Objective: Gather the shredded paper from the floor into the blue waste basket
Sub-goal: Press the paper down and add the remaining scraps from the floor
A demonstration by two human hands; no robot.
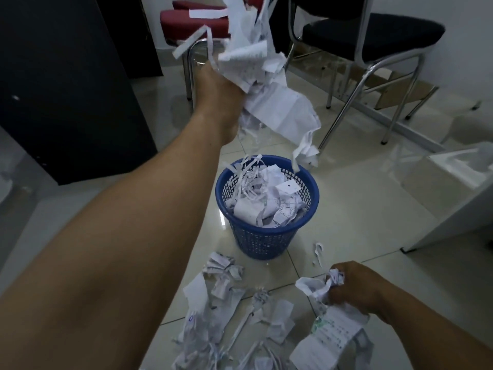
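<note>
A blue mesh waste basket stands on the tiled floor, filled nearly to the rim with white paper scraps. My left hand is raised high above and behind it, shut on a large bunch of shredded paper whose strips dangle down toward the basket's far rim. My right hand is low at the bottom right, closed on crumpled paper lying on the floor. More shredded and crumpled paper is strewn on the tiles in front of the basket.
A black chair with chrome legs stands behind the basket to the right, a red-seated chair behind it to the left. A dark cabinet fills the left side. A white unit stands at the right.
</note>
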